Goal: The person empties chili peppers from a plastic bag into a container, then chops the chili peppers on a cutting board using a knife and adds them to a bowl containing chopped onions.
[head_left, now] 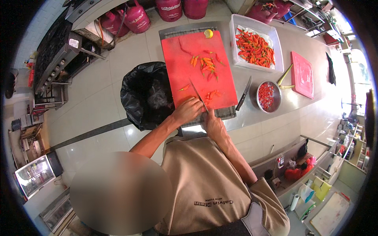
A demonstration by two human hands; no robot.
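My right hand (214, 125) is closed round the handle of a kitchen knife (199, 94), its blade angled up and left over a red cutting board (197, 43). Beside the blade, my left hand (188, 110) rests at the board's near edge with fingers bent; whatever they pinch is hidden. Just right of the blade lie chopped red chillies (212, 95). A single orange-red chilli (184, 87) sits left of it. Farther up the board are several whole chillies (206, 63) in orange and red.
Right of the board lie a second knife (245, 93) and a metal bowl (259, 99) of chopped chillies. Behind stands a white tub (256, 67) of whole chillies, near a pink lid (302, 74). A black-lined bin (132, 80) stands left. A yellow round piece (208, 34) tops the board.
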